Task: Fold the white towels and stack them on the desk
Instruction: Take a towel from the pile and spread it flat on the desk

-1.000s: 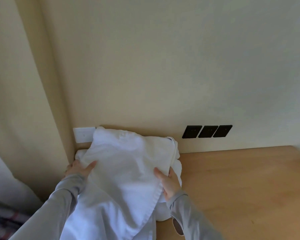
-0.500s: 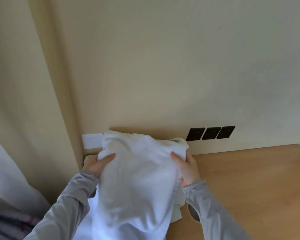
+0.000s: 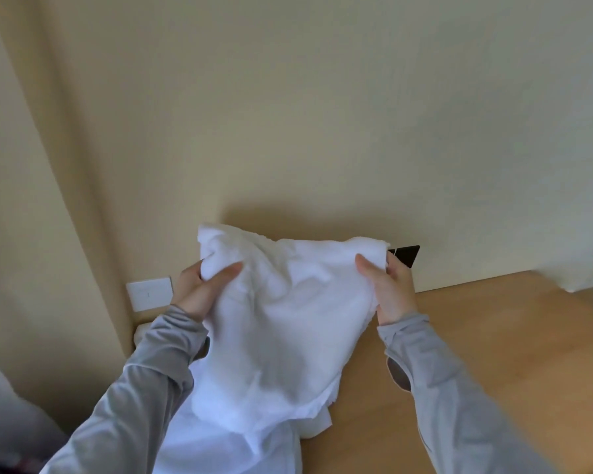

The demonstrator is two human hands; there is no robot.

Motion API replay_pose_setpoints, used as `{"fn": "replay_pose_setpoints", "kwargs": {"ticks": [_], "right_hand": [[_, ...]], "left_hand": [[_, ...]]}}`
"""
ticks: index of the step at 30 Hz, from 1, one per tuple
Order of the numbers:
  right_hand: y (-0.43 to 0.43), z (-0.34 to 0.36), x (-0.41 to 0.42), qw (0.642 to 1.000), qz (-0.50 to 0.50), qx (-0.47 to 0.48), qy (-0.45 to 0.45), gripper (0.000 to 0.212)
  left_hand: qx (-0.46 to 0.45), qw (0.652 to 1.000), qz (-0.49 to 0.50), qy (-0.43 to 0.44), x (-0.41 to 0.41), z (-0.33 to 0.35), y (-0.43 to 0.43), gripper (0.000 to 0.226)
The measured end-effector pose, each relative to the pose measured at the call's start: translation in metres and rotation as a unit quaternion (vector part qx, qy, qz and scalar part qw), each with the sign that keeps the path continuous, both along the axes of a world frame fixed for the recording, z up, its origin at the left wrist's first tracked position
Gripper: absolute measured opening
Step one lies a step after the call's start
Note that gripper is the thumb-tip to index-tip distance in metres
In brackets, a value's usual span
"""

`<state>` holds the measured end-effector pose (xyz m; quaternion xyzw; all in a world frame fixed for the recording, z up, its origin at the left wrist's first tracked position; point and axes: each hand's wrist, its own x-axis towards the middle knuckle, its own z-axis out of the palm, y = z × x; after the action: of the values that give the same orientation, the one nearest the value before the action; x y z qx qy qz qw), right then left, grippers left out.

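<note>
- A white rectangular switch plate (image 3: 148, 293) sits low on the beige wall (image 3: 322, 114), near the corner.
- The left hand (image 3: 199, 292) grips the upper left corner of the towel, with the thumb in front.
- The soft white cloth towel (image 3: 281, 336) hangs in the air between both hands, over the left end of the desk.
- The right hand (image 3: 391, 292) pinches the upper right corner.
- A flat black socket plate (image 3: 408, 254) shows just behind this hand.
- The light brown wooden desk (image 3: 493, 354) spreads to the right.
</note>
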<state>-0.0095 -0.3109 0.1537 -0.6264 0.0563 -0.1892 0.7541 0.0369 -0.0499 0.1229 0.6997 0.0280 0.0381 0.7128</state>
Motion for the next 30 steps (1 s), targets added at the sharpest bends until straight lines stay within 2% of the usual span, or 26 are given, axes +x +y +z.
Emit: {"fn": "replay_pose_setpoints", "kwargs": {"ticks": [2,5,11,15,18,22,26,30], "right_hand": [[-0.013,0.011,-0.003,1.000,-0.016,-0.010,-0.021,0.012],[-0.036,0.024,-0.012,0.998,-0.040,-0.012,-0.045,0.012],[-0.097,0.038,-0.045,0.994,-0.081,0.007,-0.066,0.006],[-0.153,0.046,-0.073,0.991,-0.109,0.009,-0.081,0.008],[-0.199,0.053,-0.097,0.988,-0.123,0.012,-0.093,0.011],[-0.261,0.061,-0.131,0.983,-0.151,0.010,-0.107,0.013],[-0.324,0.068,-0.163,0.980,-0.163,-0.008,-0.116,0.011],[-0.379,0.072,-0.185,0.974,-0.189,-0.032,-0.122,0.013]], "left_hand": [[-0.013,1.000,-0.002,-0.028,-0.002,0.013,-0.015,0.038],[-0.022,0.998,-0.009,-0.062,-0.006,0.029,-0.042,0.021],[-0.038,0.995,-0.049,-0.075,-0.026,0.053,-0.115,0.030],[-0.040,0.993,-0.072,-0.085,-0.045,0.062,-0.174,0.020],[-0.041,0.992,-0.089,-0.081,-0.062,0.067,-0.222,0.029],[-0.053,0.990,-0.096,-0.085,-0.083,0.071,-0.290,0.015],[-0.057,0.988,-0.117,-0.087,-0.105,0.076,-0.353,0.023],[-0.059,0.984,-0.139,-0.090,-0.117,0.082,-0.410,0.013]]}}
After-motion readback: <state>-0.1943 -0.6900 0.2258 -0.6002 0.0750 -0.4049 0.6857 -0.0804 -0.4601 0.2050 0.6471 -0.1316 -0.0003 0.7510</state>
